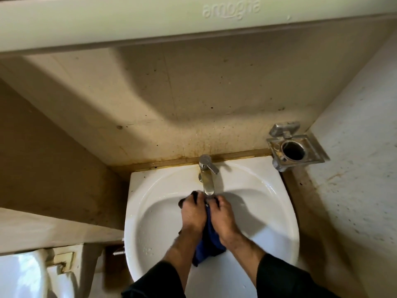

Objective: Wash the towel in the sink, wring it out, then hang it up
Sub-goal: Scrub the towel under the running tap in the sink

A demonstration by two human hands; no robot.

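A dark blue towel (209,244) hangs bunched between my two hands over the white sink (150,211). My left hand (193,214) grips its upper part on the left, and my right hand (223,216) grips it on the right. Both hands sit side by side right under the spout of the chrome tap (207,175). The towel's lower end trails down toward the sink's front. Whether water is running I cannot tell.
A metal holder (294,147) with a round opening is fixed on the wall at the sink's back right. A pale cabinet (150,18) juts out overhead. A white toilet (21,274) stands at the lower left. Walls close in on both sides.
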